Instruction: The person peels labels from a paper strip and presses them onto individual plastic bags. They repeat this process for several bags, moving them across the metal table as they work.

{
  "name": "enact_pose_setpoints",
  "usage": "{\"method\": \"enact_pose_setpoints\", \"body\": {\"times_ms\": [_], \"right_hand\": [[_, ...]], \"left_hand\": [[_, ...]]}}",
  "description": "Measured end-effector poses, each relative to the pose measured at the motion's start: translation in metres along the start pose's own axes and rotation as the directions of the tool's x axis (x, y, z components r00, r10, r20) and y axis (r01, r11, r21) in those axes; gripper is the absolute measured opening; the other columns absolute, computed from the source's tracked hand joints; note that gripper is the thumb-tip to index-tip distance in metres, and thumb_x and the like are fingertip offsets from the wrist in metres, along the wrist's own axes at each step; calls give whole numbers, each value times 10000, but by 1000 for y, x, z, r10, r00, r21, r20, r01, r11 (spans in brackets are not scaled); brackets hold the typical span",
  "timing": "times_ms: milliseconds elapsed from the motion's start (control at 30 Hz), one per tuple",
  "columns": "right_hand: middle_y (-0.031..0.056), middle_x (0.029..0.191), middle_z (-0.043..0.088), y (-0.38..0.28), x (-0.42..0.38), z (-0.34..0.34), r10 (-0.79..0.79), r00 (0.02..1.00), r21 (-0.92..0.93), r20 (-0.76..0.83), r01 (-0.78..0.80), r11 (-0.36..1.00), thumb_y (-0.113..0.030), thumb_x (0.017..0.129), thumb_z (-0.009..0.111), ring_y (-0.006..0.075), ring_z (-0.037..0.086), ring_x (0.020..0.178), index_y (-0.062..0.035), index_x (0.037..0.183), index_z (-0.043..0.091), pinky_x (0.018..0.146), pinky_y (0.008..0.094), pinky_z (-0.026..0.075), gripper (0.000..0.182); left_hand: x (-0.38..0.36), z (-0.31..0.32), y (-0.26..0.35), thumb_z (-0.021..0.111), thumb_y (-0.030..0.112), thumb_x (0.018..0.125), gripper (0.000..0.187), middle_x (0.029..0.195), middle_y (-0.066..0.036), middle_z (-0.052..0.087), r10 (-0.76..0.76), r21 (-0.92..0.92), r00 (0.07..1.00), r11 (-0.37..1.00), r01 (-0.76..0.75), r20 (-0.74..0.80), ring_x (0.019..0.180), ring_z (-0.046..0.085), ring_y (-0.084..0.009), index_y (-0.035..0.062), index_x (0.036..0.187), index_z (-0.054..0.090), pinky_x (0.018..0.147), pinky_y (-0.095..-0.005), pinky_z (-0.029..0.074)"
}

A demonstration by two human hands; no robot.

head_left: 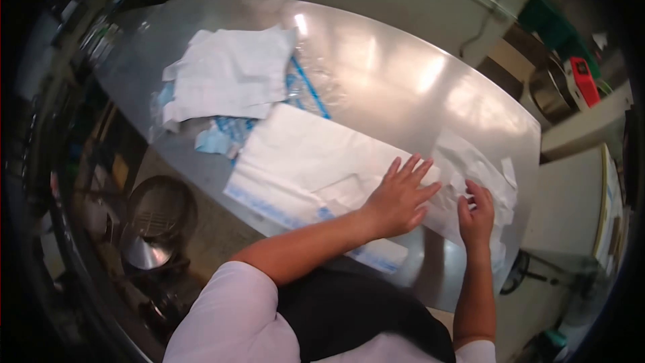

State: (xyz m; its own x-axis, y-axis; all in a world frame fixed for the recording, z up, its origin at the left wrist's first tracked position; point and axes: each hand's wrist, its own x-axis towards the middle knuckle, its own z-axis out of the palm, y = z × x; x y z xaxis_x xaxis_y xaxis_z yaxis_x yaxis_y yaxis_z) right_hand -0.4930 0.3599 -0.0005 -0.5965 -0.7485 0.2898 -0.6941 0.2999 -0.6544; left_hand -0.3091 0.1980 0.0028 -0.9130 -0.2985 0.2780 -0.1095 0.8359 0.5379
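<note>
A stack of white sheets or flat bags with a blue printed edge lies across the metal table. My left hand rests over its right end, palm down, fingers spread and holding nothing. To its right, my right hand hovers at or just over a crumpled white sheet. Its fingers are loosely bent, with a gap between thumb and forefinger, and I see nothing gripped. Whether the fingertips touch the sheet is hard to tell.
More white sheets are piled at the table's far left, over clear plastic wrapping with blue strips. The metal table has a curved-looking edge. A metal pot and a red device stand beyond its right side.
</note>
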Motion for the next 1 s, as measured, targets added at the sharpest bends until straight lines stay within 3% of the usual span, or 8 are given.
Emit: {"method": "enact_pose_setpoints", "body": {"times_ms": [200,333,467,533,733,800,833,1000], "right_hand": [[86,980,662,-70,12,55,-29,998,183,59,17,983,-48,879,684,162,635,767,-29,1109,723,631,269,482,234],[83,915,701,-155,28,114,-91,974,180,206,54,982,-73,877,705,173,663,739,-68,1056,748,635,295,506,184],[120,946,707,-262,51,203,-229,856,221,463,138,965,-117,874,720,236,695,768,-71,1083,752,686,330,551,216],[119,955,702,-291,56,241,-217,812,216,542,115,970,-160,876,725,247,692,766,-75,1091,751,706,349,559,233],[111,1041,689,-353,66,310,-153,789,117,595,103,988,-236,879,726,258,688,842,-114,1185,726,779,373,554,330],[112,1102,675,-365,68,315,-128,759,60,639,117,991,-244,879,725,277,685,919,-119,1215,712,818,388,552,359],[115,1123,669,-366,68,321,-147,766,31,626,164,986,-248,879,726,287,682,946,-116,1213,711,835,397,551,360],[121,1176,655,-381,66,335,-161,749,3,643,208,978,-253,875,729,310,675,1001,-109,1206,711,870,419,548,362]], "left_hand": [[-116,-101,-71,768,122,857,354,1249,-161,690,-373,-285,854,917,279,-364,1202,645,-314,77,1205,721,1009,-413,515],[-193,-157,-108,744,110,875,235,1046,-151,730,-644,-507,625,754,418,-442,930,707,-283,53,1103,743,794,-357,550],[-257,-202,-165,753,151,866,170,951,-126,719,-715,-441,569,699,563,-407,833,693,-265,59,1008,762,737,-367,543],[-264,-216,-180,754,205,859,157,882,-108,699,-779,-301,567,627,719,-267,796,681,-272,67,933,769,721,-373,541],[-276,-235,-230,772,176,842,260,965,-110,699,-681,-363,661,730,579,-315,843,687,-261,56,1071,749,768,-361,553],[-281,-245,-251,778,153,805,404,1133,-139,673,-478,-87,686,849,522,-548,1021,655,-323,50,1188,701,889,-398,533],[-282,-256,-257,795,161,762,542,1258,-149,626,-545,-91,703,815,572,-456,1174,582,-365,59,1275,652,1001,-441,481],[-279,-263,-298,820,205,730,609,1268,-137,627,-540,106,787,801,589,-297,1206,566,-355,85,1300,640,1027,-474,450]]}}
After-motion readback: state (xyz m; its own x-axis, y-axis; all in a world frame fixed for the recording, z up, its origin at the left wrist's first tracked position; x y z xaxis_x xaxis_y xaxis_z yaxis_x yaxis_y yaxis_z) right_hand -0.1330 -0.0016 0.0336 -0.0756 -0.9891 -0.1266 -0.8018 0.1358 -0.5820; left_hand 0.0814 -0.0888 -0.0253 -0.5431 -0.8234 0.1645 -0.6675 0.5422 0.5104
